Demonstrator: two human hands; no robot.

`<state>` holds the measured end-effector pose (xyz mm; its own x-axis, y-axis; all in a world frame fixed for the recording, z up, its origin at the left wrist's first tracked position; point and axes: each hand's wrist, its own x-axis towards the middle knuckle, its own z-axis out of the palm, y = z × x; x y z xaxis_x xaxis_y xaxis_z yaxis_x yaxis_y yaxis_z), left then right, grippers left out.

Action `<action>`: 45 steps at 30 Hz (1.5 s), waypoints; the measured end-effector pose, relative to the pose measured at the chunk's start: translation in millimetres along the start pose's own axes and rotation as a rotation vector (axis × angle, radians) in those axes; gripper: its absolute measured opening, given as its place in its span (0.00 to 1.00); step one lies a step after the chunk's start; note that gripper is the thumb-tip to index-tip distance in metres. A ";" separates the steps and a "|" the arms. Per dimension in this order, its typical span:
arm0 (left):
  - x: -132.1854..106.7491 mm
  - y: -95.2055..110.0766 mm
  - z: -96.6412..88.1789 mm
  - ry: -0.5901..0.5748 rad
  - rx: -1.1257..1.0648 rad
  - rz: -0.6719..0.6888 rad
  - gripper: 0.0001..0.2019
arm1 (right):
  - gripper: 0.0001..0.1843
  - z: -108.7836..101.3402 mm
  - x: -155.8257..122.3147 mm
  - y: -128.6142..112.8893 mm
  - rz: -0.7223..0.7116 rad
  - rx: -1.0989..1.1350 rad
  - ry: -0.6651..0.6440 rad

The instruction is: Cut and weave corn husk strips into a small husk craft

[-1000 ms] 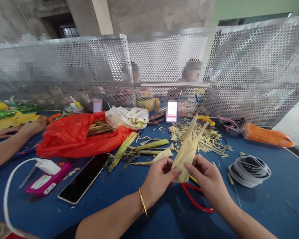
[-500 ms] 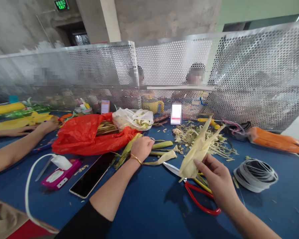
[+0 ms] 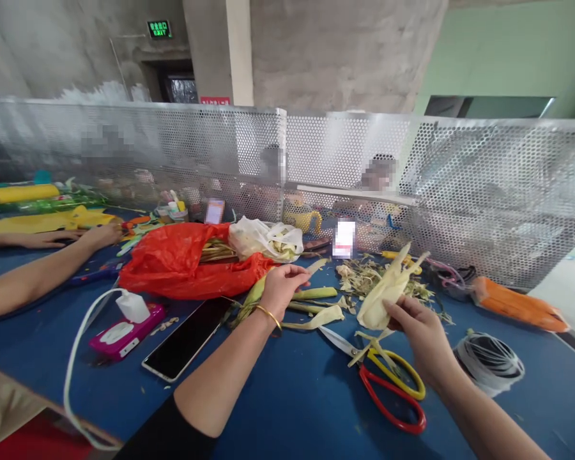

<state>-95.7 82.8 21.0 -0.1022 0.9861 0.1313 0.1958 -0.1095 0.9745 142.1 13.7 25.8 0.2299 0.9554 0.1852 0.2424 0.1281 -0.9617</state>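
Note:
Between my right thumb and fingers is a pale corn husk piece point(image 3: 381, 301), its pointed ends standing up. My right hand point(image 3: 419, 326) holds it just above the scissors point(image 3: 393, 401), which have one red and one yellow handle and lie with thin husk scraps point(image 3: 372, 348) across them. A narrow pale husk strip point(image 3: 318, 266) sticks out from the pinched fingertips of my left hand point(image 3: 283, 289). Beneath and beside that hand, green and cream husks point(image 3: 316, 294) lie on the blue table point(image 3: 287, 396).
A red plastic bag point(image 3: 172, 268) and a white bag point(image 3: 266, 239) stand behind my left hand. Nearer are a dark phone point(image 3: 189, 338) and a magenta power strip point(image 3: 124, 332). Husk shreds point(image 3: 364, 275) and a wire coil point(image 3: 489, 363) lie right. Another person's arms point(image 3: 43, 275) rest at left.
My left hand has risen from the husks and now pinches a narrow strip. My right hand keeps the husk piece. More of the scissors and the scraps on them shows; the view has shifted.

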 end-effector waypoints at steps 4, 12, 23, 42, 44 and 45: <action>-14.8 14.1 -2.9 -0.039 -0.287 -0.049 0.09 | 0.18 27.3 30.8 -3.4 -0.003 -0.068 -0.083; -27.9 16.0 4.7 -0.065 -0.367 -0.070 0.14 | 0.35 64.8 26.8 -26.5 -0.119 -0.075 -0.414; -52.6 8.4 24.5 -0.409 -0.261 -0.132 0.10 | 0.14 35.8 -14.5 -5.2 0.001 0.128 -0.051; -65.8 5.3 33.6 -0.510 -0.369 -0.342 0.29 | 0.14 -4.6 -32.0 3.0 0.036 0.063 -0.029; -66.3 5.5 33.2 -0.521 -0.338 -0.308 0.29 | 0.13 -2.6 -33.6 4.5 0.013 -0.011 -0.079; -66.9 5.7 33.3 -0.536 -0.314 -0.286 0.27 | 0.12 -1.4 -34.6 5.2 -0.004 -0.059 -0.102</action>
<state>-55.3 20.4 11.7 0.4048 0.8987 -0.1689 -0.0673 0.2135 0.9746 136.7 -19.1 14.7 0.1325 0.9774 0.1648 0.2986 0.1191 -0.9469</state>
